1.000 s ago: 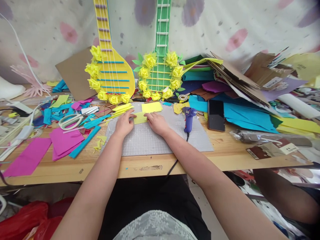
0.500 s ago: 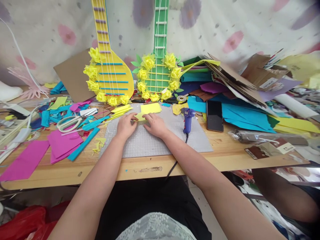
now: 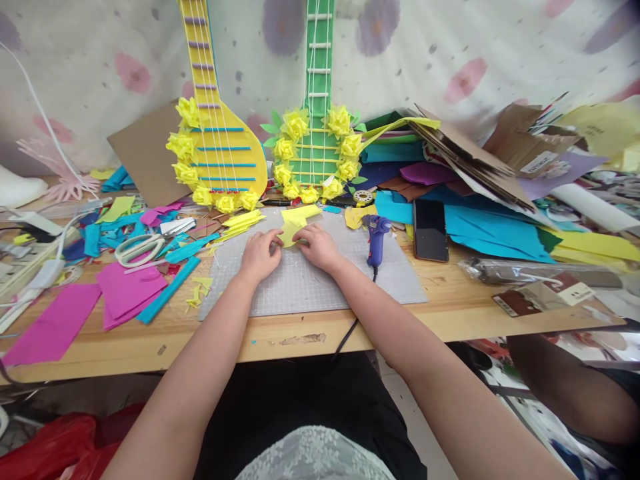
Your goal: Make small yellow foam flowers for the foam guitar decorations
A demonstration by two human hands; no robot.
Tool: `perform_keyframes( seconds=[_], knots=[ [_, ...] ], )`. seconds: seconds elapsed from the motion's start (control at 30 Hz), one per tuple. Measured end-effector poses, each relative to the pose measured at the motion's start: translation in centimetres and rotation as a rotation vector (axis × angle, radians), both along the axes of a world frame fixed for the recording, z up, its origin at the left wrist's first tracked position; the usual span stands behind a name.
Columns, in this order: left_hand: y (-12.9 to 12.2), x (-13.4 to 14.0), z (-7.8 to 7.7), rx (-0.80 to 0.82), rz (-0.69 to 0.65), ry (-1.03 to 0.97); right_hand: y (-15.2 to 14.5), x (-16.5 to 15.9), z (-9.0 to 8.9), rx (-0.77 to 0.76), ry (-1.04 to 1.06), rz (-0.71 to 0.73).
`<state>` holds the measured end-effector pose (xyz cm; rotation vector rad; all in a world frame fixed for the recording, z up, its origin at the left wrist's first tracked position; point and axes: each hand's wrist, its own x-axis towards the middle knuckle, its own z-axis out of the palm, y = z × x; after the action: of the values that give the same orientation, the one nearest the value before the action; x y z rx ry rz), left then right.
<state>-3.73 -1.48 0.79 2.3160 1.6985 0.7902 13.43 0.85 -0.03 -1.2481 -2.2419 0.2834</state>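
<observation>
Between my two hands, over the grey cutting mat [image 3: 300, 290], is a small piece of yellow paper [image 3: 289, 235]. My left hand [image 3: 263, 255] pinches its left edge, and my right hand [image 3: 320, 247] has its fingers closed on the right edge. Just behind lies more yellow paper [image 3: 307, 211], partly covered by the held piece. A purple glue gun [image 3: 376, 241] stands on the mat to the right of my right hand, its black cord running off the table's front edge.
Behind the mat stand a yellow paper guitar [image 3: 233, 143] and a green one [image 3: 317, 143], both trimmed with yellow flowers. Scissors [image 3: 140, 250] and magenta sheets [image 3: 131, 290] lie left. A phone [image 3: 430, 230], blue sheets [image 3: 493, 233] and cardboard [image 3: 470, 157] are right.
The held yellow paper has turned from a wide, flat strip to a more upright, slanted piece. Both hands have shifted slightly to the right.
</observation>
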Motion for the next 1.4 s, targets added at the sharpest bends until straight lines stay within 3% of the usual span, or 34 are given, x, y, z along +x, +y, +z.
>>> perform_keyframes(
  seconds=[0.33,0.63,0.73,0.87,0.93,1.13,1.4],
  knots=[
    [0.0,0.1,0.1,-0.016,0.017,-0.014,-0.3,-0.7,-0.1,-0.155,0.11,-0.001],
    [-0.3,0.5,0.3,-0.055,0.08,-0.003,-0.7,-1.7,0.1,-0.226,0.123,-0.184],
    [-0.3,0.6,0.3,-0.052,0.082,-0.011,-0.8,-1.5,0.3,-0.213,0.115,-0.16],
    [-0.2,0.5,0.1,-0.074,0.091,-0.028,-1.1,-0.6,0.9,-0.146,0.049,0.105],
    [-0.1,0.5,0.0,-0.072,0.09,-0.035,-1.3,-0.4,1.2,-0.093,-0.021,0.171],
    [-0.2,0.5,0.2,-0.055,0.069,-0.026,-1.3,-0.7,1.1,0.031,-0.183,0.12],
    [-0.2,0.5,0.2,-0.076,0.052,-0.027,-1.3,-0.8,0.8,0.024,-0.152,0.048]
  ],
)
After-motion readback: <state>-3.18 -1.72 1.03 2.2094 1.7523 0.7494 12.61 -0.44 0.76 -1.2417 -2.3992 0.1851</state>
